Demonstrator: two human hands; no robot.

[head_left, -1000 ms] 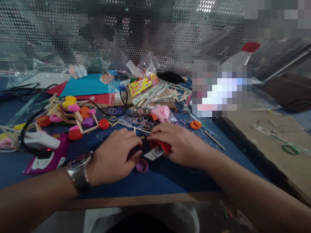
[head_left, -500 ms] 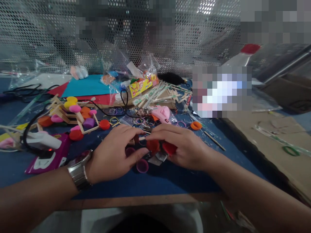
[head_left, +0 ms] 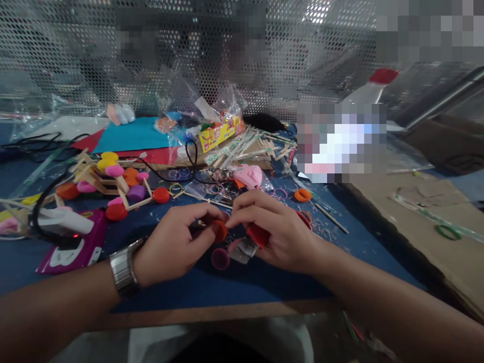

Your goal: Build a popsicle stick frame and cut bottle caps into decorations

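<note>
Between the thumb and fingers of my left hand (head_left: 177, 239) is an orange-red plastic cap (head_left: 220, 231). My right hand (head_left: 282, 232) has curled fingers around a red plastic cap (head_left: 257, 236), and its index fingertip reaches to the edge of the orange-red cap. Just below the hands, a purple plastic cap (head_left: 220, 259) rests on the blue table beside a silvery-grey scrap (head_left: 242, 252). A reddish-orange ring-shaped piece (head_left: 304, 218) shows partly behind my right hand. What lies under my left fingers is mostly hidden.
A stick structure (head_left: 102, 181) with coloured caps stands left, behind a purple power strip (head_left: 85, 247) and black cable. A pink glue gun (head_left: 249, 176), an orange ring (head_left: 303, 195) and several wooden sticks (head_left: 242, 146) lie farther back. Cardboard (head_left: 416, 222) covers the right side.
The orange-red cap has moved left, from under my right fingertips into my left hand's pinch. A small pale stick piece between the hands is no longer seen. The red cap stays in my right hand.
</note>
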